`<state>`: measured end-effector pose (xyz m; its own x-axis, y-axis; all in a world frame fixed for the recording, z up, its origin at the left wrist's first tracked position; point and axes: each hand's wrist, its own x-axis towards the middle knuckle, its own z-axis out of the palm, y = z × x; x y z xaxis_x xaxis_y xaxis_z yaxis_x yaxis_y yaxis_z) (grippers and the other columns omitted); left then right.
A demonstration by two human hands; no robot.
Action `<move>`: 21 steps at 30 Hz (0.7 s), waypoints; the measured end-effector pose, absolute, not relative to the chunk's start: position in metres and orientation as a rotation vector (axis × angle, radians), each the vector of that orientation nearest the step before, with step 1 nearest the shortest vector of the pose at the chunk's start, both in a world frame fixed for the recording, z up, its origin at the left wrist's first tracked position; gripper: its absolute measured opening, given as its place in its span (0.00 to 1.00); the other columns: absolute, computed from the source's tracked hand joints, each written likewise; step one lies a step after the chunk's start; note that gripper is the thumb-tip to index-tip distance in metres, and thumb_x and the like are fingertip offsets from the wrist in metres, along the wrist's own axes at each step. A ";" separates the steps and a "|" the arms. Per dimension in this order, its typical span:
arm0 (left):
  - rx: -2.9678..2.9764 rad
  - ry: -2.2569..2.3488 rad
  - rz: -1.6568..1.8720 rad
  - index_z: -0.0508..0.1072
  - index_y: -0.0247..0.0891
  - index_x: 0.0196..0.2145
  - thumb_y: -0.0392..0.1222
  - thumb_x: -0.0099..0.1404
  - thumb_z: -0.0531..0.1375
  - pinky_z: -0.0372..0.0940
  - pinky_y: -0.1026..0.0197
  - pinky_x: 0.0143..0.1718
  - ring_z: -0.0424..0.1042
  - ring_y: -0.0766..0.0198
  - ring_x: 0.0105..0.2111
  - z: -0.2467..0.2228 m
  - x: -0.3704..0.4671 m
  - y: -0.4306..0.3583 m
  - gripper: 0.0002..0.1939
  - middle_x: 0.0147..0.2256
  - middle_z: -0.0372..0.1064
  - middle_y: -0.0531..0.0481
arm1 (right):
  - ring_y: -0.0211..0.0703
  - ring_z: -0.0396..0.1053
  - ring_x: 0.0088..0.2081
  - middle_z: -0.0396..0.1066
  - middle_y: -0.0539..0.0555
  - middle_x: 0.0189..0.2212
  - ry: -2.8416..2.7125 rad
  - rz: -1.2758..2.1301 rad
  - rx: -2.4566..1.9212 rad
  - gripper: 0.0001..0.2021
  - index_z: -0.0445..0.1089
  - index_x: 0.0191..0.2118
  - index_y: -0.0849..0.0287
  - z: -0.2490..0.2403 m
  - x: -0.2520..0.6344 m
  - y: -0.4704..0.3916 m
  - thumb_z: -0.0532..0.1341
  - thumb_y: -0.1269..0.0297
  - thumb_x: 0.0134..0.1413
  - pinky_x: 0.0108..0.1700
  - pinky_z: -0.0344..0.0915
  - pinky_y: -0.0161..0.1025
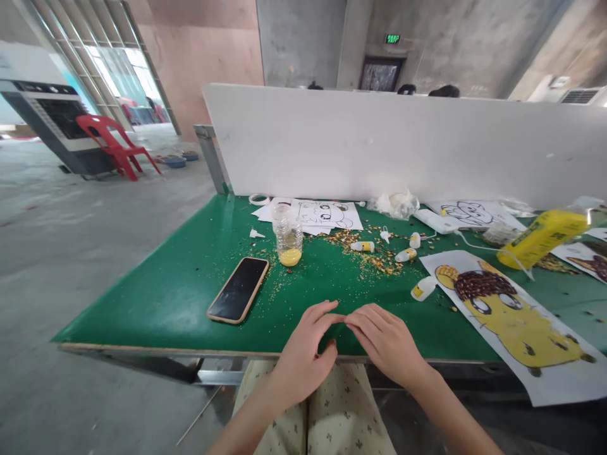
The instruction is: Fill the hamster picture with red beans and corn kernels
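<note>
Holds left hand [303,351] and right hand [391,344] at lower centre, over the near edge of the green worktop [156,297], touching at the fingertips. Shows a fairly wide left grip, with thumb apart from index finger; cannot tell the right grip, with thumb hidden. Has a smartphone [238,291] lying left of both hands, near an upright clear plastic jar [289,240] with yellow contents. Has a yellow cartoon animal picture [521,322] at lower right, near small glue bottles [362,246] and scattered grains [379,262].
</note>
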<state>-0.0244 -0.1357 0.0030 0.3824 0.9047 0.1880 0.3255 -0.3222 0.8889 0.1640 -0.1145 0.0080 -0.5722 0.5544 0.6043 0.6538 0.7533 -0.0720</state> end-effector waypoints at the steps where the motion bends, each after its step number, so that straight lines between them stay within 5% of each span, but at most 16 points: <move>1: 1.889 1.082 0.920 0.69 0.44 0.49 0.28 0.58 0.51 0.48 0.47 0.61 0.54 0.53 0.59 0.002 -0.024 -0.135 0.23 0.57 0.59 0.47 | 0.39 0.68 0.32 0.71 0.53 0.29 -2.328 -0.205 -0.903 0.10 0.68 0.36 0.60 0.007 0.168 -0.116 0.49 0.71 0.62 0.34 0.66 0.36; 8: 1.860 1.116 0.908 0.69 0.45 0.49 0.32 0.61 0.51 0.54 0.49 0.58 0.59 0.53 0.56 -0.003 -0.024 -0.130 0.20 0.55 0.62 0.47 | 0.39 0.70 0.32 0.73 0.53 0.31 -2.231 -0.193 -1.077 0.10 0.69 0.39 0.59 0.001 0.206 -0.129 0.51 0.71 0.61 0.34 0.66 0.36; 13: 1.768 1.105 0.903 0.69 0.45 0.50 0.36 0.63 0.51 0.55 0.50 0.56 0.60 0.53 0.55 -0.007 -0.025 -0.126 0.18 0.53 0.63 0.47 | 0.41 0.70 0.30 0.71 0.52 0.26 -2.042 -0.390 -1.352 0.08 0.67 0.30 0.58 -0.015 0.262 -0.142 0.56 0.63 0.59 0.32 0.64 0.36; 18: 1.702 1.169 0.853 0.67 0.46 0.50 0.39 0.64 0.51 0.56 0.50 0.55 0.61 0.52 0.54 -0.005 -0.033 -0.130 0.17 0.54 0.62 0.48 | 0.52 0.72 0.39 0.74 0.59 0.37 -1.770 -0.714 -1.765 0.15 0.68 0.44 0.56 -0.037 0.353 -0.185 0.47 0.70 0.57 0.40 0.68 0.45; 21: 1.663 1.206 0.834 0.68 0.46 0.50 0.40 0.64 0.51 0.59 0.50 0.51 0.62 0.51 0.52 -0.003 -0.036 -0.130 0.16 0.53 0.63 0.47 | 0.56 0.69 0.48 0.69 0.62 0.49 -1.756 -0.776 -1.935 0.27 0.58 0.58 0.55 -0.056 0.390 -0.211 0.46 0.73 0.51 0.48 0.65 0.49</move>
<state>-0.0363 -0.1299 -0.0028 0.2997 0.9539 0.0178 0.3534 -0.1283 0.9266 0.3897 -0.2107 -0.0559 0.0502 0.7603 0.6476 0.9907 -0.1201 0.0642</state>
